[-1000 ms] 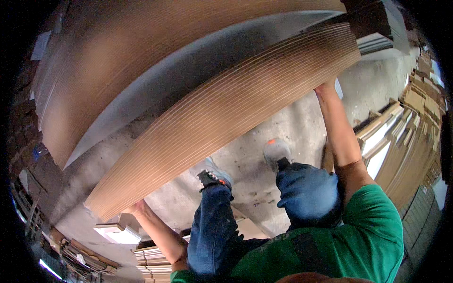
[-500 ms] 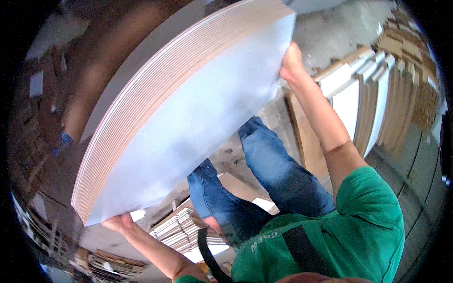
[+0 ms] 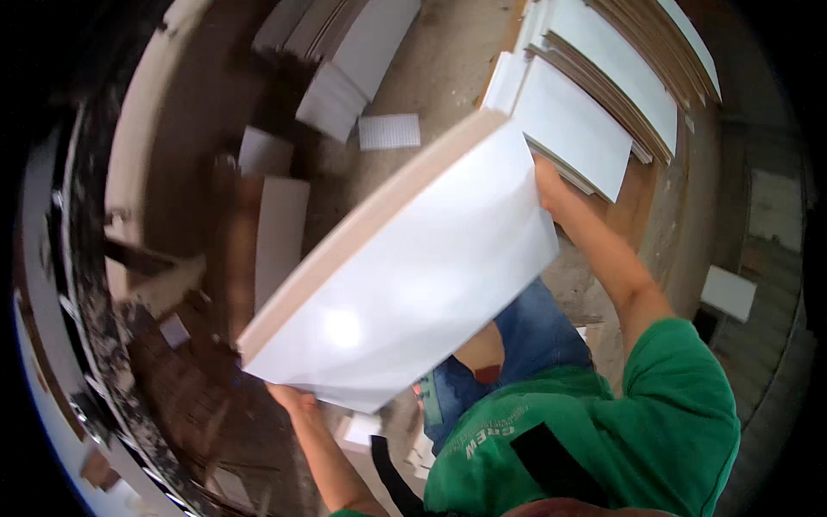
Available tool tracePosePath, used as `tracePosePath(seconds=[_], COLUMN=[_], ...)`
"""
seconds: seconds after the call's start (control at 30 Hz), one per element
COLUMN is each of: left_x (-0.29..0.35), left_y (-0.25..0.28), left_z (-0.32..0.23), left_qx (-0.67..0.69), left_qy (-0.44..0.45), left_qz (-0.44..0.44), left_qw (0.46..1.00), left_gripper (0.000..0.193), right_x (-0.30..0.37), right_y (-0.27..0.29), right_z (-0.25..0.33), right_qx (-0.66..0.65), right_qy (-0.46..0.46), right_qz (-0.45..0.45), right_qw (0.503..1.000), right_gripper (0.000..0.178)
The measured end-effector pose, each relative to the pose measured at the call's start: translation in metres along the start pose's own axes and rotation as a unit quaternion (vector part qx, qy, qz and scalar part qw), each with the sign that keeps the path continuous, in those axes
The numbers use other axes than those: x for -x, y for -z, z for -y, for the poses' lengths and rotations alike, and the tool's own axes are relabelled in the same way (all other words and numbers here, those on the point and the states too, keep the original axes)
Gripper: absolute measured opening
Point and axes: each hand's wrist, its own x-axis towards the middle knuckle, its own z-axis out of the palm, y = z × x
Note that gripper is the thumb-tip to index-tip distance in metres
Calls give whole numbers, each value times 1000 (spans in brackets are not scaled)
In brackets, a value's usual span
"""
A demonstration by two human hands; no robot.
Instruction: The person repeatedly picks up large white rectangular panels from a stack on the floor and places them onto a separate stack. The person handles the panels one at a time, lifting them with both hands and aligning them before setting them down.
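Above the grey-brown concrete floor (image 3: 461, 47), the white-faced, brown-edged rectangular board stack (image 3: 401, 267) at dial centre now presents less edge, suggesting reorientation during carrying, with the left hand (image 3: 295, 400) (seven o'clock) and right hand (image 3: 548, 186) (two o'clock) grasping its ends.

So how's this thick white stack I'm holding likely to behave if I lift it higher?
The white stack is probably stiff: it spans left hand to right hand without obvious sagging. It's likely heavy, given its thick brown edge. Its shiny face may feel slippery.
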Motion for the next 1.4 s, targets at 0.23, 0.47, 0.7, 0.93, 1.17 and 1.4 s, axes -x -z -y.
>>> tracePosePath(seconds=[0.23,0.47,0.7,0.93,1.17,1.4], left_x=[-19,14,13,-1,-63,-131], left_y=[-181,-395,-593,-747,-836,-849], left_z=[94,166,253,348,411,462], left_qx=[-229,-459,-515,-608,-625,-655], left_qy=[16,93,69,56,20,-128], left_qz=[44,139,275,283,332,333], left_qw=[972,872,809,739,706,666], left_gripper=[59,85,91,99,113,101], right_x=[-55,-112,-149,-237,-292,-348], right_y=[227,390,506,599,624,602], right_z=[-102,-145,-117,-119,-101,-140], right_qx=[-153,-69,-116,-137,-198,238], right_qy=[-173,-208,-185,-108,-142,-96], right_qz=[-127,-108,-225,-234,-282,-405], right_qw=[965,970,950,957,928,877], right_gripper=[63,80,84,80,72,85])
